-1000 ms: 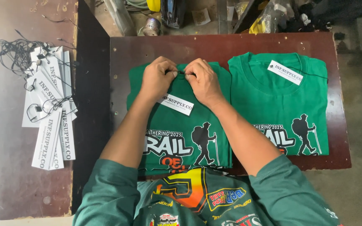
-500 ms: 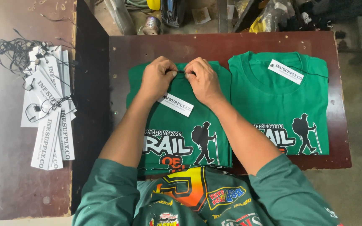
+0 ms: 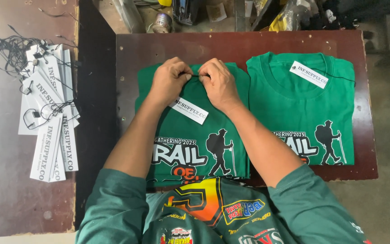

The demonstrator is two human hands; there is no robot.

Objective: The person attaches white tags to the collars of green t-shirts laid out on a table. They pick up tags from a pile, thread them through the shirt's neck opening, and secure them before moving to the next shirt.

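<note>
1. Folded green T-shirt (image 3: 195,131) lies flat on the dark red-brown table (image 3: 231,45), print side up, directly in front of the person.
2. Its long axis runs from the person toward the far table edge: the collar end points away, and the white hiker print and lettering sit at the near end, reading upright to the person.
3. The left hand (image 3: 168,81) and right hand (image 3: 217,81) meet at the collar end of this shirt, fingertips pinched together on a thin dark string (image 3: 195,75) between them; both hands rest on the cloth.
4. A white hang tag (image 3: 188,110) lies on the shirt just below the hands, tilted, its long side slanting down to the right.
5. A second folded green T-shirt (image 3: 301,108) lies just right of the first, edges nearly touching, collar pointing the same way, with its own white tag (image 3: 309,74) at the neck.
6. Left of the first shirt, on a separate brown surface (image 3: 5,180) across a dark gap, a fanned pile of white tags (image 3: 50,117) lies with their black strings (image 3: 10,47) tangled at the far end.
7. No box, tray or bag holds any of these; beyond the table's far edge lies clutter too unclear to tell.
</note>
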